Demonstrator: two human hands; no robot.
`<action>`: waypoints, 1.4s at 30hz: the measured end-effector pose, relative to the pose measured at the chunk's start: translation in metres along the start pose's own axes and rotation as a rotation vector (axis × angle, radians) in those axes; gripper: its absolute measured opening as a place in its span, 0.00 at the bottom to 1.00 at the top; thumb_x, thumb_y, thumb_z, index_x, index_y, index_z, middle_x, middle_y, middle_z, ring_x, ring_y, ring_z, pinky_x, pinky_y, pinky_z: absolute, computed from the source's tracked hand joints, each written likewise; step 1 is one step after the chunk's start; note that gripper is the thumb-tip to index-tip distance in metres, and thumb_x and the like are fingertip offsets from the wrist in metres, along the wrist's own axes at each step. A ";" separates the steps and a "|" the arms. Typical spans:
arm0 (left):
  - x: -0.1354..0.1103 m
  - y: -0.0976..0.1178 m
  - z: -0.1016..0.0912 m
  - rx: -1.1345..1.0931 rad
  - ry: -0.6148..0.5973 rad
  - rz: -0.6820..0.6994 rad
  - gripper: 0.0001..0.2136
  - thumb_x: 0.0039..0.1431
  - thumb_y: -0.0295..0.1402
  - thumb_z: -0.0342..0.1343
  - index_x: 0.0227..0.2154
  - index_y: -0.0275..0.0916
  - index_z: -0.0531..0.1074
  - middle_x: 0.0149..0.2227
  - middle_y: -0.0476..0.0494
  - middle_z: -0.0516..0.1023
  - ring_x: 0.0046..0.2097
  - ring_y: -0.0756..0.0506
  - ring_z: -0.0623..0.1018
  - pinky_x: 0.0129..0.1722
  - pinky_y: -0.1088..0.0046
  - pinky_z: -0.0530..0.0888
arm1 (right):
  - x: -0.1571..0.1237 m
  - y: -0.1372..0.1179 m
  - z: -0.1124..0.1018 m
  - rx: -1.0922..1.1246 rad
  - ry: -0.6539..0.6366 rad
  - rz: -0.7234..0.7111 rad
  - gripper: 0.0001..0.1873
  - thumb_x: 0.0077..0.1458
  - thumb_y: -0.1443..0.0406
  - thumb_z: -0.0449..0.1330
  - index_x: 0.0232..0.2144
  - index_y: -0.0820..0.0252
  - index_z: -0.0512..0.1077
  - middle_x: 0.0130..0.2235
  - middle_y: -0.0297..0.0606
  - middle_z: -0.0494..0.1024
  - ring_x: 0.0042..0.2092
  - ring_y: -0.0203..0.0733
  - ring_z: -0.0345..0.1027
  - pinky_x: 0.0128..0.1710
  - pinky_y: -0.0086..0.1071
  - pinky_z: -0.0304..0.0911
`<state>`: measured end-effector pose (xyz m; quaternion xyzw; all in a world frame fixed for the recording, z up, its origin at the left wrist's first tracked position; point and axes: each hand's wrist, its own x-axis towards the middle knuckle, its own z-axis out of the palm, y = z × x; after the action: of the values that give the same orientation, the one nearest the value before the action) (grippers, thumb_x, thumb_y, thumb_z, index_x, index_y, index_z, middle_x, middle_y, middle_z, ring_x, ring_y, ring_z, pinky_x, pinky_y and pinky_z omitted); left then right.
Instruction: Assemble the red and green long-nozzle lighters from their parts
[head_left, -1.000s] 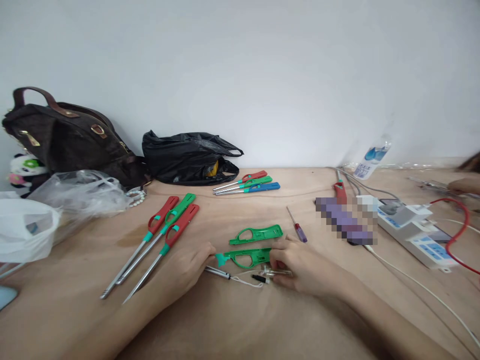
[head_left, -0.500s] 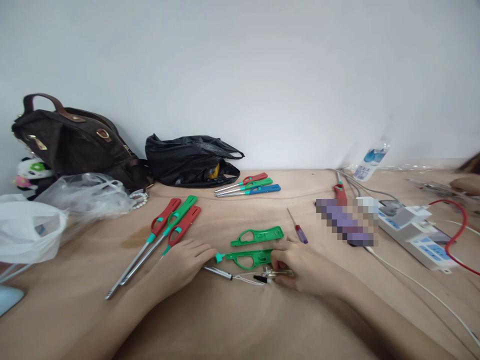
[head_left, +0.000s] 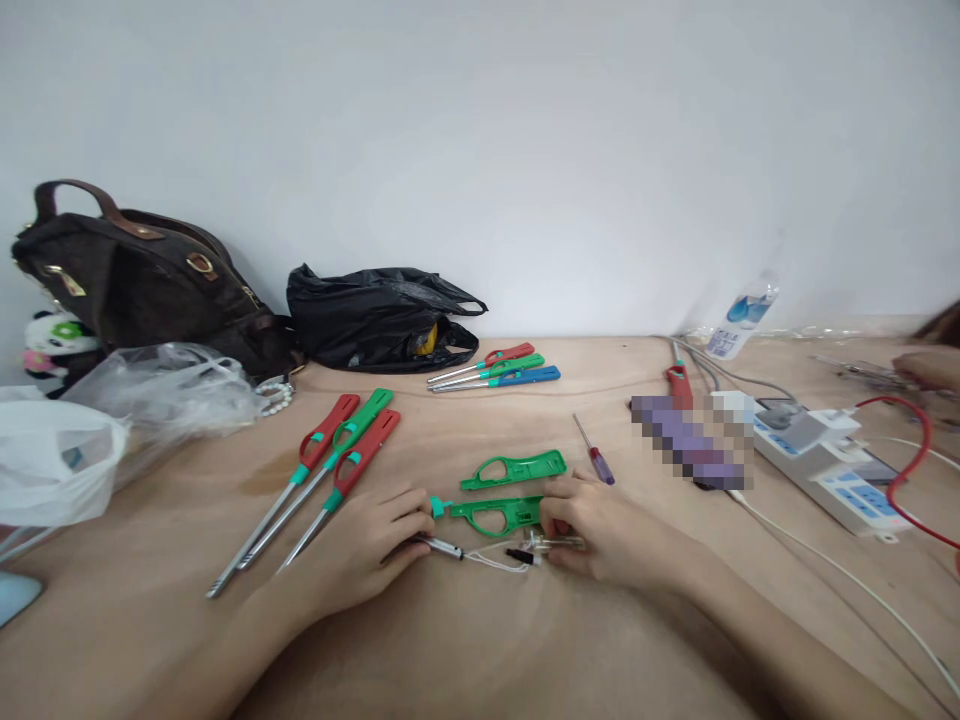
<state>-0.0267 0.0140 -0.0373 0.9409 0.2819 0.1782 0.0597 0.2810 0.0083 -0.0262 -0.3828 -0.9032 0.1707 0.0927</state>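
My left hand (head_left: 371, 545) is closed, thumb and fingers around the end of a slim metal lighter tube (head_left: 448, 547). A teal trigger piece (head_left: 438, 507) sits by its fingertips. Thin white wires (head_left: 491, 560) run from the tube to a small black igniter (head_left: 519, 556). My right hand (head_left: 600, 525) curls over a clear fuel tank (head_left: 559, 543); a bit of red shows under its fingers. Those fingers also cover the right end of a green handle half (head_left: 499, 515). The other green handle half (head_left: 517, 470) lies just beyond, inner side up.
Lighters in red and green (head_left: 341, 455) lie at left, several more (head_left: 495, 368) at the back. A screwdriver (head_left: 593, 450) rests right of the handle halves. Bags (head_left: 382, 315) stand along the wall. A power strip (head_left: 840, 485), cables and another person's hand (head_left: 930, 368) are at right.
My left hand has moved slightly and its fingers have shifted from over the teal piece down to the metal tube. My right hand stays in nearly the same place.
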 end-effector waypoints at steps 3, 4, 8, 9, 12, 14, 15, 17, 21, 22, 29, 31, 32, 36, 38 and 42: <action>0.001 0.002 0.002 -0.018 0.040 -0.001 0.06 0.65 0.26 0.49 0.35 0.40 0.69 0.37 0.45 0.75 0.38 0.46 0.74 0.37 0.72 0.70 | 0.001 0.001 0.000 0.004 0.000 0.000 0.04 0.50 0.69 0.62 0.29 0.59 0.70 0.38 0.38 0.74 0.43 0.47 0.67 0.43 0.39 0.61; 0.001 0.003 0.002 -0.022 0.059 -0.004 0.05 0.65 0.26 0.49 0.36 0.39 0.69 0.37 0.46 0.75 0.38 0.46 0.74 0.37 0.72 0.70 | 0.000 0.001 0.000 0.008 -0.005 0.001 0.04 0.49 0.70 0.62 0.29 0.59 0.70 0.38 0.38 0.74 0.43 0.46 0.67 0.43 0.39 0.61; 0.003 0.013 0.005 0.000 0.119 0.002 0.05 0.65 0.26 0.48 0.36 0.39 0.68 0.34 0.46 0.75 0.34 0.47 0.74 0.33 0.73 0.70 | -0.001 0.000 -0.003 0.033 -0.014 0.015 0.05 0.49 0.70 0.62 0.30 0.59 0.70 0.39 0.39 0.74 0.43 0.46 0.67 0.41 0.37 0.62; 0.004 0.016 0.005 0.017 0.124 0.007 0.05 0.65 0.25 0.47 0.36 0.38 0.68 0.34 0.46 0.75 0.34 0.46 0.75 0.33 0.73 0.70 | -0.001 -0.002 -0.003 0.040 -0.007 0.017 0.05 0.50 0.70 0.62 0.32 0.59 0.70 0.39 0.39 0.74 0.44 0.47 0.67 0.41 0.37 0.62; 0.007 0.023 0.007 0.077 0.133 0.027 0.06 0.65 0.25 0.47 0.35 0.38 0.68 0.33 0.46 0.75 0.32 0.47 0.74 0.30 0.73 0.69 | 0.001 -0.012 -0.001 0.065 0.040 -0.016 0.06 0.54 0.69 0.61 0.37 0.59 0.71 0.41 0.40 0.74 0.44 0.46 0.67 0.42 0.38 0.63; 0.008 0.027 0.008 0.106 0.152 0.043 0.07 0.65 0.25 0.46 0.35 0.38 0.68 0.32 0.46 0.76 0.31 0.47 0.74 0.30 0.72 0.69 | 0.004 -0.020 0.006 0.072 0.093 -0.080 0.08 0.58 0.66 0.60 0.41 0.59 0.72 0.42 0.41 0.73 0.45 0.46 0.67 0.43 0.38 0.64; 0.009 0.028 0.008 0.117 0.165 0.050 0.07 0.65 0.25 0.46 0.35 0.38 0.69 0.32 0.47 0.76 0.31 0.47 0.75 0.31 0.72 0.69 | 0.006 -0.023 0.011 0.063 0.112 -0.106 0.09 0.59 0.67 0.59 0.43 0.60 0.72 0.41 0.41 0.73 0.45 0.46 0.67 0.43 0.38 0.64; 0.010 0.031 0.008 0.127 0.182 0.058 0.07 0.65 0.24 0.46 0.35 0.38 0.69 0.32 0.47 0.76 0.32 0.47 0.75 0.32 0.72 0.70 | 0.010 -0.026 0.021 0.028 0.187 -0.149 0.07 0.60 0.68 0.58 0.41 0.62 0.73 0.39 0.41 0.73 0.42 0.46 0.67 0.42 0.38 0.64; 0.012 0.035 0.007 0.129 0.192 0.068 0.08 0.65 0.24 0.46 0.34 0.39 0.68 0.31 0.47 0.76 0.31 0.47 0.75 0.32 0.72 0.70 | 0.015 -0.026 0.037 -0.024 0.341 -0.179 0.10 0.63 0.69 0.53 0.32 0.61 0.72 0.33 0.40 0.73 0.37 0.44 0.65 0.36 0.37 0.63; 0.012 0.036 0.006 0.128 0.199 0.070 0.08 0.65 0.24 0.45 0.34 0.39 0.68 0.31 0.47 0.76 0.31 0.47 0.75 0.32 0.72 0.70 | 0.015 -0.026 0.039 -0.035 0.363 -0.190 0.11 0.63 0.69 0.52 0.31 0.61 0.72 0.33 0.39 0.73 0.36 0.43 0.65 0.35 0.37 0.62; 0.013 0.040 0.008 0.134 0.248 0.076 0.08 0.65 0.23 0.45 0.35 0.38 0.68 0.30 0.48 0.75 0.30 0.48 0.75 0.32 0.72 0.70 | 0.015 -0.029 0.041 -0.026 0.414 -0.204 0.12 0.63 0.70 0.49 0.29 0.61 0.69 0.31 0.39 0.71 0.34 0.43 0.63 0.33 0.36 0.60; 0.013 0.040 0.008 0.137 0.256 0.068 0.08 0.65 0.24 0.45 0.35 0.39 0.68 0.31 0.48 0.76 0.32 0.47 0.75 0.34 0.71 0.70 | 0.014 -0.031 0.040 0.020 0.386 -0.184 0.11 0.63 0.70 0.49 0.29 0.61 0.68 0.32 0.39 0.71 0.35 0.43 0.63 0.34 0.36 0.60; 0.012 0.040 0.009 0.139 0.258 0.062 0.08 0.65 0.24 0.45 0.35 0.39 0.68 0.31 0.48 0.76 0.32 0.47 0.76 0.36 0.71 0.70 | 0.014 -0.031 0.039 0.050 0.368 -0.172 0.11 0.62 0.70 0.49 0.30 0.61 0.68 0.32 0.39 0.71 0.36 0.43 0.63 0.35 0.36 0.61; 0.011 0.039 0.010 0.138 0.271 0.053 0.07 0.64 0.24 0.46 0.35 0.39 0.69 0.32 0.48 0.76 0.33 0.47 0.76 0.37 0.71 0.71 | 0.013 -0.033 0.033 0.168 0.281 -0.097 0.09 0.64 0.69 0.50 0.31 0.59 0.67 0.36 0.39 0.70 0.40 0.44 0.62 0.40 0.38 0.61; 0.011 0.039 0.010 0.132 0.269 0.049 0.07 0.64 0.24 0.47 0.36 0.39 0.69 0.32 0.48 0.77 0.33 0.47 0.77 0.37 0.71 0.71 | 0.012 -0.033 0.031 0.202 0.249 -0.064 0.10 0.65 0.68 0.50 0.31 0.59 0.67 0.36 0.38 0.70 0.41 0.44 0.62 0.42 0.40 0.60; 0.011 0.039 0.011 0.112 0.256 0.046 0.08 0.64 0.23 0.46 0.35 0.39 0.68 0.31 0.48 0.76 0.32 0.48 0.76 0.34 0.72 0.70 | 0.014 -0.032 0.032 0.282 0.216 -0.035 0.09 0.65 0.69 0.51 0.31 0.58 0.66 0.35 0.35 0.70 0.41 0.42 0.63 0.45 0.41 0.57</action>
<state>0.0060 -0.0124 -0.0353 0.9186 0.2748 0.2819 -0.0336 0.2410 -0.0103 -0.0430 -0.3664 -0.8615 0.2520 0.2451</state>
